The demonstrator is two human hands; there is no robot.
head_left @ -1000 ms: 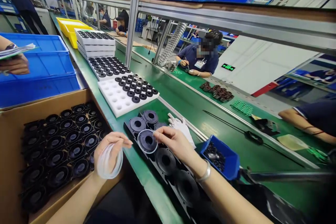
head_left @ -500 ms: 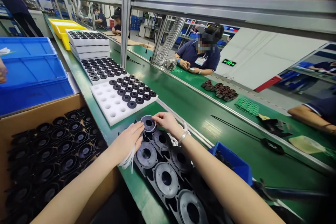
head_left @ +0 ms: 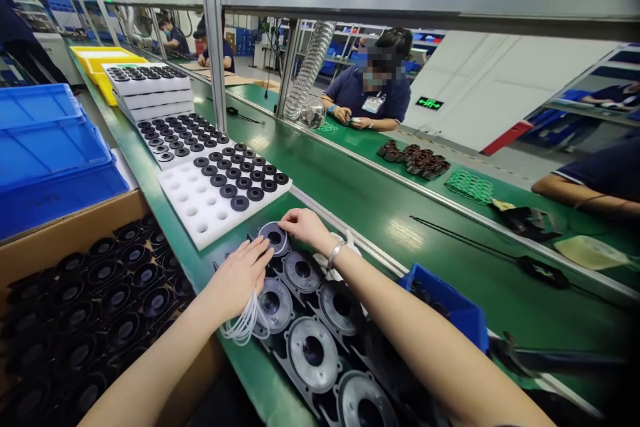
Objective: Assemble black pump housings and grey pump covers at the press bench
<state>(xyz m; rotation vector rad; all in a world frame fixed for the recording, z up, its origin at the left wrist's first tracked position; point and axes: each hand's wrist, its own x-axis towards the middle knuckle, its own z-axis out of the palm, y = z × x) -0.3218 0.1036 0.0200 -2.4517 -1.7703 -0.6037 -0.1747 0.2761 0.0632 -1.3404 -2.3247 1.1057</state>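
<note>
Black speaker frames [head_left: 311,353] with silvery round faces stand in two rows on the green bench in front of me. Both hands meet at the farthest frame [head_left: 275,235], which has a thin white ring [head_left: 285,250] round its rim. My left hand [head_left: 240,275] lies over its near left side, fingertips on the rim. A bundle of thin white rings [head_left: 245,323] hangs from under that palm. On the far right side, my right hand [head_left: 306,228] pinches at the rim with thumb and forefinger. White material [head_left: 350,240] shows behind my right wrist; its kind is unclear.
Beyond the frames lies a white foam tray [head_left: 200,237] of black round parts, with more trays behind. At left are a carton [head_left: 60,233] of black speakers and blue crates [head_left: 50,167]. A blue bin [head_left: 467,320] stands at right. A co-worker [head_left: 370,90] sits across the bench.
The camera view has shifted a little. My left fingers have slid slightly back toward the near left of the rim; both hands stay at the same frame.
</note>
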